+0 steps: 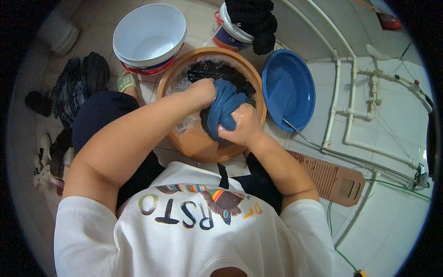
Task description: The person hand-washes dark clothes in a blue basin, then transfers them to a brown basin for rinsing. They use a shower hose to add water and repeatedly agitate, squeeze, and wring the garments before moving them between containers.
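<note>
Over an orange-brown basin (182, 147), both my hands grip a wet blue cloth (224, 102), bunched and twisted between them. My left hand (203, 93) is closed on its upper left part, and my right hand (242, 125) is wrapped round its lower right part. What kind of cloth item it is cannot be made out. Below it in the basin, dark wet clothing (217, 71) lies in soapy water, with foam (181, 84) along the left side. The fingertips of both hands are partly hidden by the cloth.
Beyond the basin stand a white bucket (150, 37) and another bucket (226, 34) heaped with black clothing (251, 18). At right are a blue basin (289, 87), a hose (337, 157), a brown washboard (327, 177) and wall pipes (337, 101). Dark clothes (80, 85) and shoes (44, 161) lie left.
</note>
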Demonstrator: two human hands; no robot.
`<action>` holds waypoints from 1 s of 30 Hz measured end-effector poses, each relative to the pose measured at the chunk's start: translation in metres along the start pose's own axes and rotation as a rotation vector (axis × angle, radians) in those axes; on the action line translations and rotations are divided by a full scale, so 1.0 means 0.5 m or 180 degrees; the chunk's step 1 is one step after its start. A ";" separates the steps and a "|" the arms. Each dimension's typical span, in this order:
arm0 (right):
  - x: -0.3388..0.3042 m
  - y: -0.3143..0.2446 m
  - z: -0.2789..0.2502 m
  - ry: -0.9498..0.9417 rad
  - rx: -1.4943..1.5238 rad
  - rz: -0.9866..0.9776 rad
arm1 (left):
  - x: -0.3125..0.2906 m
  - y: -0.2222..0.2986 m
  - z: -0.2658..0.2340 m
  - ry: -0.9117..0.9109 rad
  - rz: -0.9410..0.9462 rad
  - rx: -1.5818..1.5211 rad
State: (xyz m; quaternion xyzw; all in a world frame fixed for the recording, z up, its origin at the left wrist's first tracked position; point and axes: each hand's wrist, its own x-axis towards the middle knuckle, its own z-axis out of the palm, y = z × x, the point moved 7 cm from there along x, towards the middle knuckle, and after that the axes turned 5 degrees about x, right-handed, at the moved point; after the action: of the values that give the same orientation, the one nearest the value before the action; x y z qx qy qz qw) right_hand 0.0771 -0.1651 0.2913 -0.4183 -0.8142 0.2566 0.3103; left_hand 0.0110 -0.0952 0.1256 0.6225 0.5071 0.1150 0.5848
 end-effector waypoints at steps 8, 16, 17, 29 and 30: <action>-0.115 0.206 -0.090 0.2579 0.4303 0.3492 | -0.124 0.159 -0.050 -0.0663 -0.0955 -0.1326; -0.206 0.373 -0.396 0.3438 0.3042 0.3291 | -0.123 0.205 -0.060 -0.0696 0.0397 0.1395; -0.228 0.407 -0.408 0.3558 0.2876 0.3489 | -0.126 0.201 -0.054 -0.0813 0.0419 0.1745; -0.133 0.549 -0.001 -0.0054 0.0430 0.3290 | -0.162 0.163 -0.015 -0.1599 0.0552 0.2988; -0.101 0.535 0.063 -0.0439 0.0053 0.2870 | -0.166 0.163 -0.019 -0.1578 0.0503 0.2940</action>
State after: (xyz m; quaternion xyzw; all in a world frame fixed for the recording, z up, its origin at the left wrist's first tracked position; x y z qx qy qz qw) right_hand 0.2171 -0.0736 0.0742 -0.7104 -0.5674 0.3999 0.1160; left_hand 0.0062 -0.1366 0.2346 0.8601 0.3030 -0.2273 0.3416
